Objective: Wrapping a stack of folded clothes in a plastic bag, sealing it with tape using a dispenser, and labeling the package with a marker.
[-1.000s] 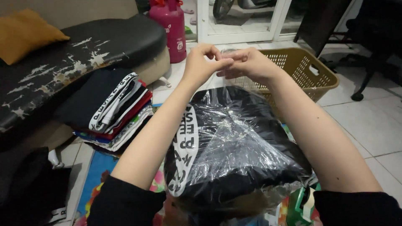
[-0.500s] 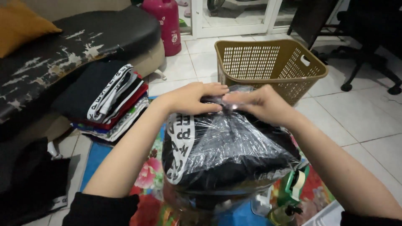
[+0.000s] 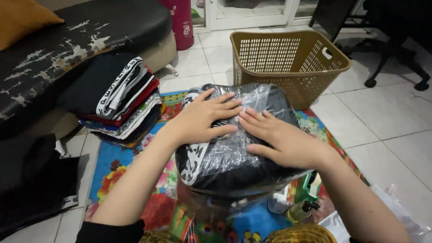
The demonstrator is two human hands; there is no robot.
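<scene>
Clear plastic wrapping, crinkled and shiny, covers a bundle of folded black clothing (image 3: pixel 234 157) with white lettering, centre of the frame, resting on a bright floral mat (image 3: pixel 130 166).

Left hand (image 3: pixel 202 119): flat on top of the bundle, fingers spread and pointing right, palm pressing the plastic; nothing clamped in it.

Right hand (image 3: pixel 281 139): likewise flat and open on the plastic, fingers pointing up and left, fingertips just beside those of the left hand.

Stack of folded garments (image 3: pixel 119 101): black, white, red and patterned layers, left of centre, against a worn black couch (image 3: pixel 67 40) in the upper left.

Woven plastic laundry basket (image 3: pixel 288 60): tan, upper centre-right, on white floor tiles just behind the bundle.

Pink cylinder (image 3: pixel 180 22): top centre, standing on the tiles.

Small bottles (image 3: pixel 297 209): lower right of centre, partly hidden under the bundle.
</scene>
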